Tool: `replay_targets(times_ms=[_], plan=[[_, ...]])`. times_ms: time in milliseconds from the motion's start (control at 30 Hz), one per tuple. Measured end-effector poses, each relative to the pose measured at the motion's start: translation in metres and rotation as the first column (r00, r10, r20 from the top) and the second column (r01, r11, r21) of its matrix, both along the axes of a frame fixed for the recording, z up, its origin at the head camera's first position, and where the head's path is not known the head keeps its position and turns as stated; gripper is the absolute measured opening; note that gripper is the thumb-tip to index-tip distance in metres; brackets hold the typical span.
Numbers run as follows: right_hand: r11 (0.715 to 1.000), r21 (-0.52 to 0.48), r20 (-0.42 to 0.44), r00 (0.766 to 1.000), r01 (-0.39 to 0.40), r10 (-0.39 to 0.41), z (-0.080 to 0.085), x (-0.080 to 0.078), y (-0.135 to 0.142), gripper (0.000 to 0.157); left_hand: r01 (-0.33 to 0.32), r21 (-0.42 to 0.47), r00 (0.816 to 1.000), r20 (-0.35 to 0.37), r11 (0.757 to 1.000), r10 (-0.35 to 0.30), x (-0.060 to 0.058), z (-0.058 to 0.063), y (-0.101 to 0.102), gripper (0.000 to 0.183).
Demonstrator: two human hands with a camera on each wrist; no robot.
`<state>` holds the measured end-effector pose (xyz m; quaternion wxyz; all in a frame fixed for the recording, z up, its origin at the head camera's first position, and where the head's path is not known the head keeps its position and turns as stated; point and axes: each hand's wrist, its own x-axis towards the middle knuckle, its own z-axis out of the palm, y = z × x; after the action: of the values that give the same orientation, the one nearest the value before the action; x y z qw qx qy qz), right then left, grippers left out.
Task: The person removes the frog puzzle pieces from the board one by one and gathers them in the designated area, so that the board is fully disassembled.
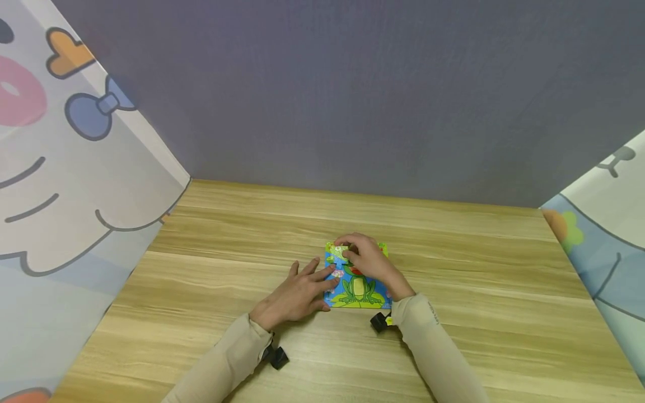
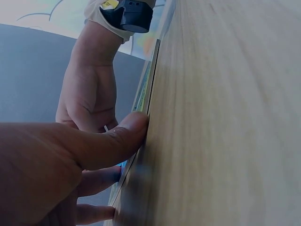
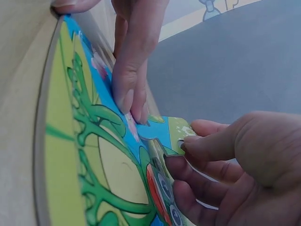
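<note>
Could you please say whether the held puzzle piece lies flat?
Tilted: the right hand pinches the piece, its edge raised off the puzzle.

Puzzle (image 1: 360,286): thin, rectangular, lying flat. Printed face shows a green frog (image 3: 123,176) with pale belly and red mouth, on a yellow-green leaf (image 1: 358,305) at six o'clock, blue around it. One piece (image 1: 339,255) — yellow-green and blue, white-speckled — is at about eleven o'clock, pinched and tilted up.

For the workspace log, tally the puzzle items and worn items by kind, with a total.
Frog puzzle board: 1
Lifted puzzle piece: 1
Beige sleeves: 2
Black wrist devices: 2
Total: 6
</note>
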<state>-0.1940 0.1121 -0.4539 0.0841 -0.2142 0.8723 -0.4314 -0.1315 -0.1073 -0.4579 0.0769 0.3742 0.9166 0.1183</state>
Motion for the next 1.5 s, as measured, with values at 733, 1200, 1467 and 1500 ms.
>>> replay_targets(times_ms=[733,1200,1467,1500], plan=[[0.965,-0.065,0.032,0.967,0.256,-0.254,0.003,-0.006,0.018,0.023,0.006,0.022,1.000,0.017,1.000,-0.006,0.000,0.000,-0.002,0.061],[0.941,-0.086,0.064,0.944,0.328,-0.324,0.010,-0.011,0.057,0.026,0.009,0.032,0.999,0.034,0.999,-0.010,0.000,0.000,-0.002,0.062],[0.931,-0.059,0.060,0.932,0.361,-0.358,0.004,-0.008,0.088,0.028,0.008,0.039,1.000,0.025,0.999,-0.009,0.000,0.000,-0.004,0.061],[0.929,-0.061,0.067,0.930,0.365,-0.361,0.003,-0.008,0.093,0.028,0.009,0.041,1.000,0.023,0.999,-0.010,0.000,0.000,-0.004,0.061]])
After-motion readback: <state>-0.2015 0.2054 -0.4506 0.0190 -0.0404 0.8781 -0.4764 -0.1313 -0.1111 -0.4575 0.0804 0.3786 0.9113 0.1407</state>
